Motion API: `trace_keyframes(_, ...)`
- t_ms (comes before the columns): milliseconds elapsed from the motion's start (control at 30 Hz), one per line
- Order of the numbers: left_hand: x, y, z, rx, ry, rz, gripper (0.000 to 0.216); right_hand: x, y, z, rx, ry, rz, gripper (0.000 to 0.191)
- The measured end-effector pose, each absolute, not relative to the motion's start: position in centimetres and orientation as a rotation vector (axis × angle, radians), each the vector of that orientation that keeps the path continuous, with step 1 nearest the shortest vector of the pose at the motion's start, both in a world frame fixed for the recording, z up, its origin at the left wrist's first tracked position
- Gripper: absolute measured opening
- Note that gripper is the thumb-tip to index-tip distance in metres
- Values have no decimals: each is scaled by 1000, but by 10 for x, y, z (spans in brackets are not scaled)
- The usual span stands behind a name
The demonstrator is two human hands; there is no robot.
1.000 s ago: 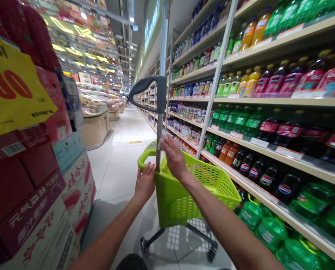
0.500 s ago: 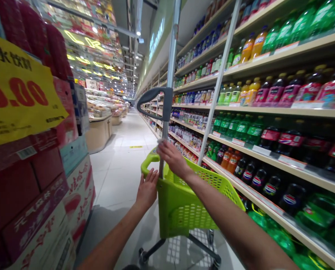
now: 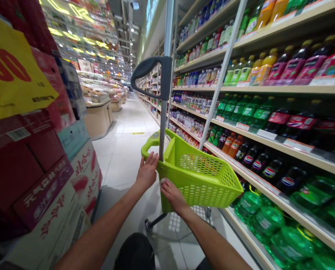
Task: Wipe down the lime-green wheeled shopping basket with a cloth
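Observation:
A lime-green shopping basket cart (image 3: 204, 189) stands in front of me, its basket side perforated. From its near corner rises a grey metal pole (image 3: 163, 125) with a dark grey loop handle (image 3: 165, 79). My left hand (image 3: 147, 172) rests on the cart's upper corner beside the pole, fingers stretched out and holding nothing. Against the green outer side panel, below the rim, my right hand (image 3: 174, 195) presses with curled fingers. A small crumpled whitish wipe (image 3: 163, 181) shows at its fingertips, mostly covered by them.
Shelves of bottled drinks (image 3: 264, 112) line the right, close to the cart. Stacked drink cartons (image 3: 46, 180) with a yellow price sign (image 3: 12, 71) stand close on the left. A tiled aisle (image 3: 128, 127) runs ahead past display counters (image 3: 98, 118). My knee (image 3: 135, 251) shows below.
My right hand has moved down from the pole near the rim to the cart's outer side panel. The left hand stays at the corner. My view has tilted slightly downward.

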State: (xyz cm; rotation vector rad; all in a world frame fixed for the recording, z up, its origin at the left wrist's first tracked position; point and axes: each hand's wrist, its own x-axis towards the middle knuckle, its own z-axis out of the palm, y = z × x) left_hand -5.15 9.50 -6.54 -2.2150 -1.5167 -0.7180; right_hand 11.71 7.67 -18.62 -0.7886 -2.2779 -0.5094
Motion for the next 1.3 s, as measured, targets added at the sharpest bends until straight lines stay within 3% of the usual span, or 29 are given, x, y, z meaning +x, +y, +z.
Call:
trace_keyframes(67,-51,95,-66,-2222,-1521,-725,64,120,71,-189,-759,-2305,-449,23)
trace_keyframes(300,-47,92,-69,-2187,-1508,-783,61,126,82,-118,-873,-2032,-374,38)
trace_keyframes(533,-47,90,-71,-2182,-1481,-776,61,153,61,-190,-945,-2217,-445,35)
trace_keyframes(733,-26,77,-91,-2115,-1385,-903,55,169,66,-151,-1094,-1955,-455,42)
trace_keyframes(967,12,69,-98,-2364,-1206,-617,57,194,43,-212,-1193,-2176,-402,36)
trace_keyframes(1167,30,81,-106,-2396,-1217,-551,55,222,49,-162,-1177,-1964,-402,47)
trace_keyframes(1300,47,79,-111,-2434,-1232,-480,51,241,48,-182,-1314,-2030,-389,47)
